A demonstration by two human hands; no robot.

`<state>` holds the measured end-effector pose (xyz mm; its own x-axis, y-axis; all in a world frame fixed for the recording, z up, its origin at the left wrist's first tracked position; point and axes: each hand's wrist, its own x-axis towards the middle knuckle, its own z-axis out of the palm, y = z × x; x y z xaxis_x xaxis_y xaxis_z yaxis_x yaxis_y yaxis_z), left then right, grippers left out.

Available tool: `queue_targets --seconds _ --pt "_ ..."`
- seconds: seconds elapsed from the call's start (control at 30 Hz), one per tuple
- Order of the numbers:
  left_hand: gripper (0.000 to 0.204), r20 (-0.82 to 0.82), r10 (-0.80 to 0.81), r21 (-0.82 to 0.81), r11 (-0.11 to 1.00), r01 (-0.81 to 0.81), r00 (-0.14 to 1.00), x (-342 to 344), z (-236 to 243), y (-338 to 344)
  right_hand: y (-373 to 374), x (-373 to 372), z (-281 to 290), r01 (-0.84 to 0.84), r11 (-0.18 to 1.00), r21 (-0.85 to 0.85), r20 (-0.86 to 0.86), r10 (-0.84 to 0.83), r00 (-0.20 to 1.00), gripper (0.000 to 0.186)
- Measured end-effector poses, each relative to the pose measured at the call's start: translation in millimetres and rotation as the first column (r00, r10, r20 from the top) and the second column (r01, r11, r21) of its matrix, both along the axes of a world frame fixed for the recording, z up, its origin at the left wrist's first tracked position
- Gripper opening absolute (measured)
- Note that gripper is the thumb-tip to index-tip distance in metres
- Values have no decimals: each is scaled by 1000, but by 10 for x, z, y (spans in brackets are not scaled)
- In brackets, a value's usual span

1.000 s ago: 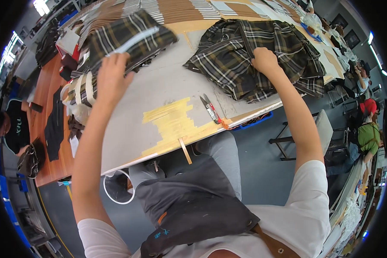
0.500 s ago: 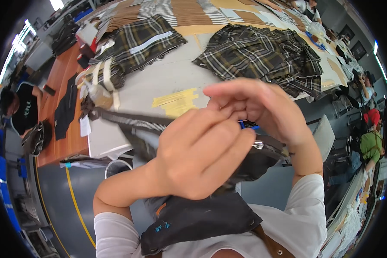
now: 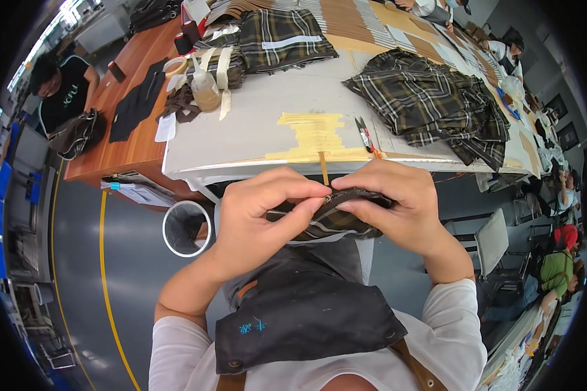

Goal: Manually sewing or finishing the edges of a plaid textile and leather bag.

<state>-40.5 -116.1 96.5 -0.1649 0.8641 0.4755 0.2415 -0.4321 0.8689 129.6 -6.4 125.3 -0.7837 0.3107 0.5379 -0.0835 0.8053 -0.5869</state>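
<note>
My left hand (image 3: 257,212) is closed, thumb and forefinger pinching the end of a dark zipper (image 3: 357,193), where a small metal bit shows at the fingertips. My right hand (image 3: 398,205) grips the same dark edge a little to the right, thumb below and fingers over it. Dark plaid cloth (image 3: 332,225) hangs beneath both hands, in front of the grey apron (image 3: 306,329). Just beyond the fingertips, a thin tan strip (image 3: 324,166) hangs at the table edge by the yellow tape (image 3: 310,133). Palms and fingers hide most of the zipper.
On the table (image 3: 267,98) lie a heap of plaid garments (image 3: 430,98), folded plaid pieces (image 3: 284,42), red-handled thread snips (image 3: 365,135) and a plastic bottle (image 3: 205,88). A white-rimmed bin (image 3: 188,228) stands at left. A person (image 3: 65,91) sits farther left; a chair (image 3: 491,241) is at right.
My left hand has moved down and left, off the front of my right hand. Both hands now pinch the zipper edge; the long zipper stretch seen at left is gone from view. The view has shifted.
</note>
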Motion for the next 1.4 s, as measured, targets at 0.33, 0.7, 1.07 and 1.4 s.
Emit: queue_targets --seconds 0.33,0.7,1.07,1.4 --pt "15 -262 345 106 938 -329 901 -78 -849 -194 -61 93 85 110 992 -67 -21 -111 994 17" --pt "27 -135 377 164 921 -355 916 171 -775 -199 -221 -79 -259 79 996 -44 88 -74 993 22" --pt "21 15 419 -18 908 -418 908 149 -954 -114 -193 -67 -610 201 978 45 92 -205 975 22" --pt "13 844 38 -392 725 567 534 147 -1197 -63 -95 13 -986 258 960 -110 155 -240 958 24"
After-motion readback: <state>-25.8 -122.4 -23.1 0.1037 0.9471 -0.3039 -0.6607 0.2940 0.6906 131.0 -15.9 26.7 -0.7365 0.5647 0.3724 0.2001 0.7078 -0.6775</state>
